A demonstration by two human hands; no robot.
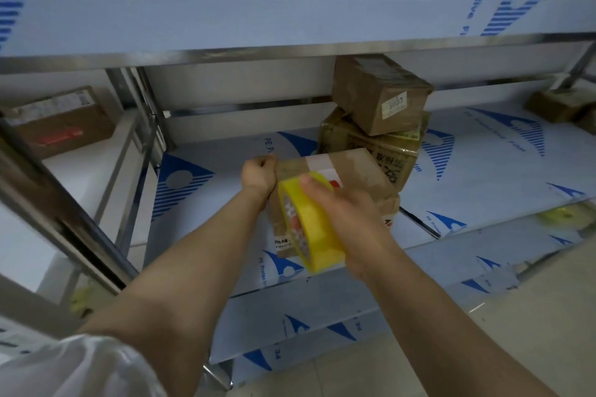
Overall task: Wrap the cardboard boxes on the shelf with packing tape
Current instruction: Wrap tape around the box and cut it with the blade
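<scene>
Fingers (265, 162) of your left hand (259, 177) grip the cardboard box (346, 167), steadying it; your right hand (345, 216) holds the tape roll (311, 235) against it.

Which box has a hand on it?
The front box, just ahead of the stacked pair; the left hand grips its left edge. Others are untouched.

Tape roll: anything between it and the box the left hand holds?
Nothing visible. The right hand holds the yellow tape roll right in front of the cardboard box; the left hand grips its left corner. Stacked boxes sit behind.
</scene>
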